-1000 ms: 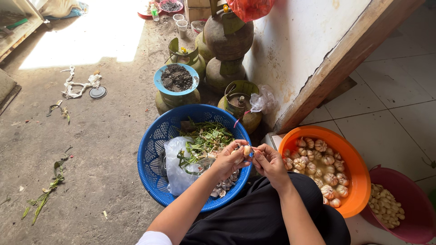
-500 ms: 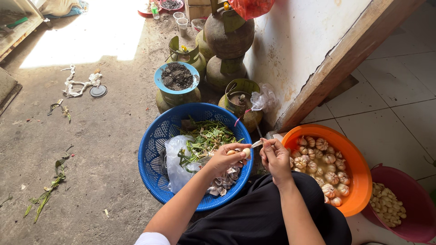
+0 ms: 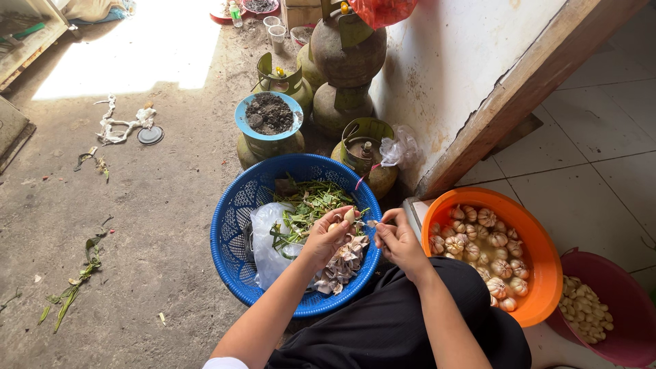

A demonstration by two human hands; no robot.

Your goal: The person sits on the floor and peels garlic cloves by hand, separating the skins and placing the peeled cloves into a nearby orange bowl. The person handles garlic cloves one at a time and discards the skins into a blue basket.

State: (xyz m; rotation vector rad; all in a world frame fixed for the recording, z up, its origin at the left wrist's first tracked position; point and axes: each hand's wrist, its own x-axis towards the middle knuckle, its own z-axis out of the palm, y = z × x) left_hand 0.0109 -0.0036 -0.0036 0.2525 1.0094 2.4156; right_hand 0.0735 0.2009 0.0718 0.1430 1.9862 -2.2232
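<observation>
Far left, green stalks lie scattered on the concrete floor, and a white scrap sits beside a small round lid up near the sunlit patch. Moving in, a blue bowl of dark soil rests on top of a green gas cylinder, with more cylinders behind it against the wall.

Centre now: the blue basket holds green trimmings, a clear plastic bag and a heap of papery garlic skins. Over it, the left hand is curled, fingers pinching a clove, pale, smooth and small, at the fingertips above the basket's right side. Just beside it the right hand is closed in a pinch on a thin small thing near the clove; what it is I cannot tell.

Right of the hands, the orange bowl sits on the tiles, full of whole garlic bulbs, white with purple streaks. Far right, the maroon bowl holds peeled cloves, pale yellow.
</observation>
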